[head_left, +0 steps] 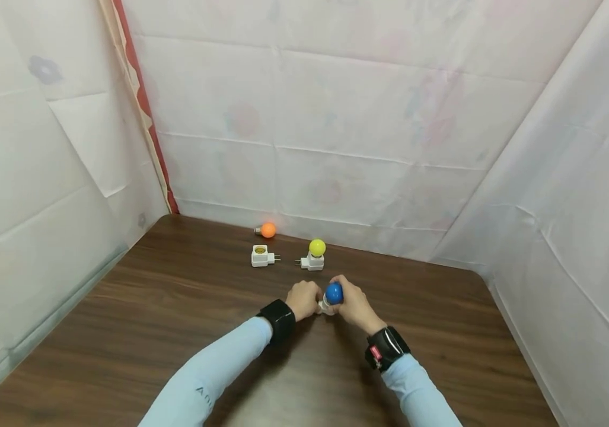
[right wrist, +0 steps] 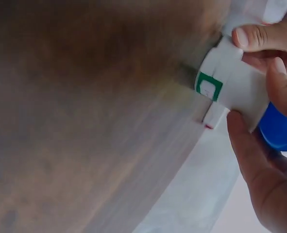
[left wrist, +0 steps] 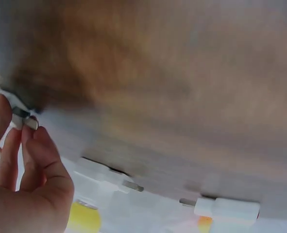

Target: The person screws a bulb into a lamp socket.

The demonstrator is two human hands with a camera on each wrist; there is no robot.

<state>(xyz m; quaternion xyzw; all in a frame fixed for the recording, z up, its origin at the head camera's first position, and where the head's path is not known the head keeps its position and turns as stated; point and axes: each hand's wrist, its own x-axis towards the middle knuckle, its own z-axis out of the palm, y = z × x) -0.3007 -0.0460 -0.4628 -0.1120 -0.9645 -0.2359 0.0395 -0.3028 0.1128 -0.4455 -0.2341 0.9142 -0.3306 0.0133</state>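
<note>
In the head view my left hand [head_left: 303,299] pinches a white plug-in lamp socket [head_left: 327,308] low over the wooden table. My right hand [head_left: 354,303] grips a round blue bulb [head_left: 334,293] at the socket's mouth. The right wrist view shows the socket [right wrist: 243,82] with a green-edged label, and the blue bulb [right wrist: 280,127] against its end, partly behind fingers. How far the bulb sits in the socket is hidden. In the left wrist view, my left hand [left wrist: 34,189] holds the socket near its metal prongs [left wrist: 30,123].
Beyond the hands, a white socket [head_left: 312,263] carries a yellow bulb [head_left: 317,247] upright. Left of it lies another white socket [head_left: 260,256] with its mouth facing up. An orange bulb [head_left: 268,230] lies on its side near the table's back edge, before a white sheet [head_left: 336,118].
</note>
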